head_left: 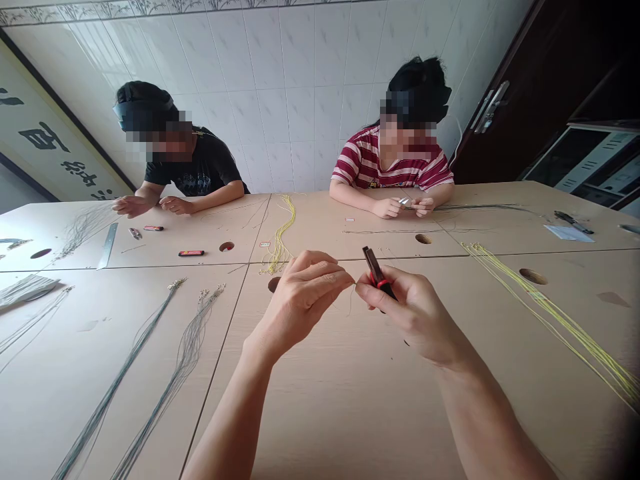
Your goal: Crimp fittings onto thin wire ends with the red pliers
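My left hand (pixel 311 287) is raised over the middle of the table, its fingers pinched on the end of a thin yellowish cord (pixel 355 283). My right hand (pixel 417 313) holds a pair of pliers (pixel 376 270) with dark jaws and black-and-red handles, jaws pointing up and away from me. The right thumb and forefinger also meet at the cord, so the two hands nearly touch there. A fine loose strand hangs below the fingertips. Whatever small part sits between the fingers is too small to make out.
Grey cord bundles (pixel 135 360) lie at left, yellow cords (pixel 555 313) at right and a yellow bundle (pixel 283 233) ahead. Across the table sit two people (pixel 207 163) (pixel 400 160), their hands at work. A steel ruler (pixel 107 245), a red-and-black lighter-like item (pixel 191 253) and cable holes (pixel 533 276) are nearby.
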Motion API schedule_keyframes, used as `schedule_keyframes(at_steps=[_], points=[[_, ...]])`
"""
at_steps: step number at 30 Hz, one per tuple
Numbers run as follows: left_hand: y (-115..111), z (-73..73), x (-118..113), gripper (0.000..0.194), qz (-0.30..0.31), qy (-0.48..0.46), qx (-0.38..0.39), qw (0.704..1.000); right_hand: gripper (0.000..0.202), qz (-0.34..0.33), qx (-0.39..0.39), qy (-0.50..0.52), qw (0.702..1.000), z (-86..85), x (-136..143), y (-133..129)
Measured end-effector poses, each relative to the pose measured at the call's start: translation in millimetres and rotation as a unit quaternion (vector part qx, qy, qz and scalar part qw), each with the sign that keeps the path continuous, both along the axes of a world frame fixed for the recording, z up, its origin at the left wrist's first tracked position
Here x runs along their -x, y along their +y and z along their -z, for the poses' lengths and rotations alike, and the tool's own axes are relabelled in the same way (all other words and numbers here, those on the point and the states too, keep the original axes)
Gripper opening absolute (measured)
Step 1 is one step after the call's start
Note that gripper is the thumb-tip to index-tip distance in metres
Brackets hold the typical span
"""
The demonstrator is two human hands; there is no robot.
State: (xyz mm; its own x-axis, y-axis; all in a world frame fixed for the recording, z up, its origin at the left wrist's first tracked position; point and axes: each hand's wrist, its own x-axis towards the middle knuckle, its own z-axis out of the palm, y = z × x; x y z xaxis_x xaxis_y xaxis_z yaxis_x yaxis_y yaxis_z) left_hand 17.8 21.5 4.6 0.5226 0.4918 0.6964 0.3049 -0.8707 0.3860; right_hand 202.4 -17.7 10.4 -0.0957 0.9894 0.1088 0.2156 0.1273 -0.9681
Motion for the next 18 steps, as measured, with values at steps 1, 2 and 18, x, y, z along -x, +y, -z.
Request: schedule_keyframes(at_steps=[1, 2, 18], points=[[0.5, 0.6, -0.1, 0.018, 0.003, -0.006, 0.005, 1.000, 0.022, 0.000, -0.001, 0.002, 1.000, -0.2, 0.2, 0.0], [0.9, 1.3, 0.0, 0.018, 0.006, -0.012, 0.011, 1.000, 0.022, 0.002, -0.003, 0.002, 1.000, -0.2, 0.4, 0.1], [-2.6, -2.8, 0.1, 0.010, 0.004, -0.052, 0.118, 0.992, 0.022, -0.001, 0.007, -0.025, 1.000, -0.4, 0.9, -0.7]])
